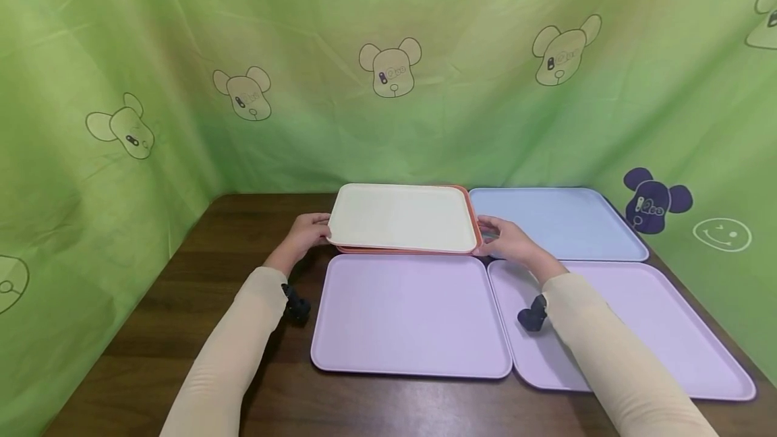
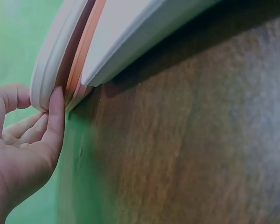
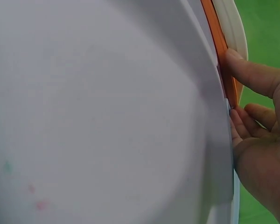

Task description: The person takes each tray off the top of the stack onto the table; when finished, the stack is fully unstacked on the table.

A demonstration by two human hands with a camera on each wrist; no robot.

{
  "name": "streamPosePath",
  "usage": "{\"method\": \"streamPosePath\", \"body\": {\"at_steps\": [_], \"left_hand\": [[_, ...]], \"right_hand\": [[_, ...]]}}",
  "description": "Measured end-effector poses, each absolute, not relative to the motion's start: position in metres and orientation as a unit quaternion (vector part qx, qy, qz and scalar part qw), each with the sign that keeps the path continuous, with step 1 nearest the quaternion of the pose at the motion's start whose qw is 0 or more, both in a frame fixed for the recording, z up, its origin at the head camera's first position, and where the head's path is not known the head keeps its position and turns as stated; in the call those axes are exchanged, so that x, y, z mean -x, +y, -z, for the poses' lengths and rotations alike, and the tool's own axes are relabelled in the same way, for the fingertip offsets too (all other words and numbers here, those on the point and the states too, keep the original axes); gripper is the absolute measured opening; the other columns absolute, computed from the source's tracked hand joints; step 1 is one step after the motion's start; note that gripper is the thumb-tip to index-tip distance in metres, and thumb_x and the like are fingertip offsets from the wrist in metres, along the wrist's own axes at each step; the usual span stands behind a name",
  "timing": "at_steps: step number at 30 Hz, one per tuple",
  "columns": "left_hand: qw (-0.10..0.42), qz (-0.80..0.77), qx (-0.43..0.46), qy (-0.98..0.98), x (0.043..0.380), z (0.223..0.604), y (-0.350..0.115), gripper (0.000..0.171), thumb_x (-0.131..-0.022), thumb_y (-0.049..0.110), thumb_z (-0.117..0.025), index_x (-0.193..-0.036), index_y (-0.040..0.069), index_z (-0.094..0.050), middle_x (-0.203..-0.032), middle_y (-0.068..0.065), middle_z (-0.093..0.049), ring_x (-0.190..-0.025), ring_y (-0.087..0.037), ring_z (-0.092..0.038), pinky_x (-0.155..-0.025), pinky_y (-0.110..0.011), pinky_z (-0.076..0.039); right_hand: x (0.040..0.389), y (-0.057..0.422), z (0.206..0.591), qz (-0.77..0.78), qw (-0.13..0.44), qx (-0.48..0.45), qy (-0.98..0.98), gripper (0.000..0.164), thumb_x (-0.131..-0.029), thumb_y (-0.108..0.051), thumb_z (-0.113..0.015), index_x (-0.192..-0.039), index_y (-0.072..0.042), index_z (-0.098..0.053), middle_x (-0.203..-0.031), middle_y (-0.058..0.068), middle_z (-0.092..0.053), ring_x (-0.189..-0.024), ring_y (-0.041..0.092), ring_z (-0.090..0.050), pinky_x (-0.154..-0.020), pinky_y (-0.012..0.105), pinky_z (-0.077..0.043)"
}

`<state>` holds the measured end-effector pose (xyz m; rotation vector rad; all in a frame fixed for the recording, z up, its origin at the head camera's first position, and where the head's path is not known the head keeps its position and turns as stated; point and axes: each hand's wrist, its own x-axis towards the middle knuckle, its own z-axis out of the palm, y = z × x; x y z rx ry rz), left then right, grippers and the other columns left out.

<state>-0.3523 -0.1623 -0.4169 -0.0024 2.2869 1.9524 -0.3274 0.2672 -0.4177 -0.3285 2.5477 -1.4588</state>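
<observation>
Cream tray (image 1: 400,218), smooth, round-cornered, lay between your left hand (image 1: 307,230), which pinched it, and right hand (image 1: 508,240), whose grip was unclear.

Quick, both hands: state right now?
Left hand: closed, pinching the cream tray.
Right hand: touching the orange tray at its rim; can't tell if gripping.

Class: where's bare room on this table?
Bare: brown wooden table left of the left hand, and in front of the left lilac rectangular tray. Crowded: behind and right of that tray, with white rectangular tray, blue rectangular tray and second lilac tray.
</observation>
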Motion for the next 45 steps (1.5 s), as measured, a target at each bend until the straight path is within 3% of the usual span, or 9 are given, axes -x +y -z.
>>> {"method": "streamPosePath", "body": {"at_steps": [9,15,23,31,38,41,45], "left_hand": [[0.097,-0.708,0.024,0.699,0.352,0.419,-0.167,0.056,-0.084,-0.018,-0.046,-0.14,-0.017,-0.037,-0.137,-0.033,-0.045,-0.082,-0.015,-0.06,-0.068,-0.024,-0.054],[0.12,-0.712,0.023,0.692,0.35,0.419,-0.171,0.055,-0.087,-0.016,-0.045,-0.141,-0.018,-0.033,-0.13,-0.032,-0.047,-0.077,-0.012,-0.061,-0.07,-0.025,-0.054],[0.147,-0.723,0.037,0.674,0.345,0.422,-0.178,0.056,-0.092,-0.013,-0.043,-0.146,-0.011,-0.03,-0.122,-0.025,-0.052,-0.081,-0.016,-0.063,-0.077,-0.033,-0.055],[0.131,-0.748,0.046,0.649,0.342,0.42,-0.18,0.056,-0.091,-0.015,-0.041,-0.146,-0.011,-0.03,-0.133,-0.028,-0.045,-0.077,-0.016,-0.063,-0.077,-0.038,-0.057],[0.101,-0.749,0.053,0.653,0.343,0.426,-0.18,0.051,-0.092,-0.014,-0.045,-0.142,-0.011,-0.039,-0.123,-0.024,-0.054,-0.08,-0.02,-0.063,-0.08,-0.043,-0.056],[0.085,-0.766,0.042,0.636,0.353,0.439,-0.185,0.047,-0.09,-0.012,-0.053,-0.137,-0.009,-0.048,-0.117,-0.026,-0.059,-0.08,-0.024,-0.064,-0.077,-0.042,-0.057],[0.059,-0.76,0.057,0.645,0.35,0.438,-0.183,0.048,-0.09,-0.012,-0.052,-0.137,-0.009,-0.048,-0.116,-0.025,-0.059,-0.074,-0.02,-0.063,-0.069,-0.036,-0.058]], "right_hand": [[0.327,0.266,0.415,0.498,0.095,0.109,0.855,0.08,-0.081,0.004,-0.07,-0.145,0.015,-0.025,-0.142,0.035,-0.037,-0.129,0.046,-0.04,-0.104,0.046,-0.038],[0.327,0.266,0.414,0.503,0.105,0.104,0.851,0.078,-0.081,0.003,-0.07,-0.145,0.015,-0.026,-0.141,0.035,-0.038,-0.13,0.046,-0.04,-0.105,0.046,-0.037],[0.328,0.269,0.416,0.481,0.112,0.1,0.864,0.076,-0.083,-0.002,-0.071,-0.144,0.014,-0.03,-0.141,0.034,-0.039,-0.131,0.046,-0.038,-0.107,0.048,-0.035],[0.328,0.268,0.416,0.485,0.111,0.099,0.862,0.075,-0.082,0.001,-0.069,-0.144,0.014,-0.029,-0.141,0.033,-0.04,-0.131,0.045,-0.038,-0.107,0.047,-0.034],[0.328,0.267,0.417,0.493,0.112,0.104,0.857,0.075,-0.083,0.003,-0.067,-0.145,0.014,-0.027,-0.143,0.033,-0.037,-0.132,0.045,-0.037,-0.107,0.046,-0.034],[0.328,0.268,0.418,0.494,0.111,0.102,0.856,0.074,-0.083,0.003,-0.066,-0.145,0.015,-0.027,-0.143,0.034,-0.037,-0.132,0.045,-0.038,-0.107,0.046,-0.034],[0.329,0.269,0.418,0.498,0.111,0.103,0.854,0.073,-0.083,0.004,-0.066,-0.144,0.015,-0.028,-0.142,0.034,-0.037,-0.131,0.046,-0.039,-0.105,0.045,-0.037]]}}
